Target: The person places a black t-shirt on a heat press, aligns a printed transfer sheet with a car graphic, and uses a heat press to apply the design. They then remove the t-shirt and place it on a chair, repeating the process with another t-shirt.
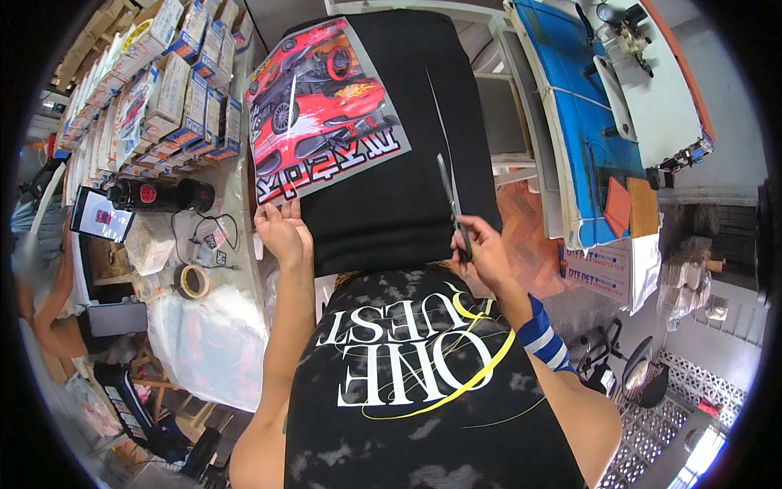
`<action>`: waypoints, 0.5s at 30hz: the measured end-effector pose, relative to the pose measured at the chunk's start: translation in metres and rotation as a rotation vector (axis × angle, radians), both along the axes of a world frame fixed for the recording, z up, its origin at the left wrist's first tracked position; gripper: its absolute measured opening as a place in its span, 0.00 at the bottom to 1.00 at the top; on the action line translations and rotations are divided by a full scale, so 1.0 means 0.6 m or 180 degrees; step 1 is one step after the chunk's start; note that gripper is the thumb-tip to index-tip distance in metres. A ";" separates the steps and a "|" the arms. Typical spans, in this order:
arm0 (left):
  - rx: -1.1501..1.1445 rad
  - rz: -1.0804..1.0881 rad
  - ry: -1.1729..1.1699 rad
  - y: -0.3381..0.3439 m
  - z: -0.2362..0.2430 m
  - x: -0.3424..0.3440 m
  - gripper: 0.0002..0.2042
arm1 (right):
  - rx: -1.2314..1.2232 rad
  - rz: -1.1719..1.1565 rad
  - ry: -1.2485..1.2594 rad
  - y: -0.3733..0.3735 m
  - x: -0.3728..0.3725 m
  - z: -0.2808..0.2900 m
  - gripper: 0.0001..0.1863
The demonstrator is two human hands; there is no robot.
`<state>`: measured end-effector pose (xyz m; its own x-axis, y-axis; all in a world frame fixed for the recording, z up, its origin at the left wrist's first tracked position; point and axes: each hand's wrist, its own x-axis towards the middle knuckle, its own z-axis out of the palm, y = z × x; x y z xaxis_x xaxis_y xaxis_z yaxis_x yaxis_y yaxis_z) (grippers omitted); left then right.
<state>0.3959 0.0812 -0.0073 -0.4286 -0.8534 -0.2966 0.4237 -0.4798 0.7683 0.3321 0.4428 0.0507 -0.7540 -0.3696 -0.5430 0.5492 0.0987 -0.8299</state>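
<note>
- Closest to my eyes is my own dark printed shirt [407, 383], with both forearms reaching out past it.
- My left hand [281, 232] pinches the lower edge of the printed sheet [322, 110], thumb on top, holding its near corner down on the black garment [391, 147].
- My right hand [485, 253] is curled through the handles of the scissors [450, 200]; the blades point away from me over the fabric's right side and look nearly shut, though I cannot tell for sure.
- To do this well, I judge I should keep the sheet flat and square on the cloth with a steady pinch, and keep the blade tips lifted off the fabric.
- The garment lies over a raised board, its near edge just beyond my chest.
- Left of it a cluttered bench [236, 212] carries a roll of tape [193, 281], cables, dark canisters [155, 196] and stacked boxes [175, 90] along its far edge.
- At the right, a blue-covered table [582, 138] and herringbone wood floor [529, 236].
</note>
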 end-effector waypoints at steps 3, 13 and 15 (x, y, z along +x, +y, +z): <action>-0.0688 -0.0153 -0.0476 -0.007 0.007 0.017 0.14 | -0.0191 0.0136 -0.0366 0.013 0.033 -0.022 0.18; -0.5789 -0.1979 -0.1785 0.084 0.056 -0.169 0.33 | -0.0004 0.0439 -0.0323 -0.085 -0.020 -0.004 0.16; -0.6039 -0.2124 -0.2176 0.091 0.014 -0.197 0.33 | -0.0045 0.0404 -0.0316 -0.078 -0.020 -0.007 0.17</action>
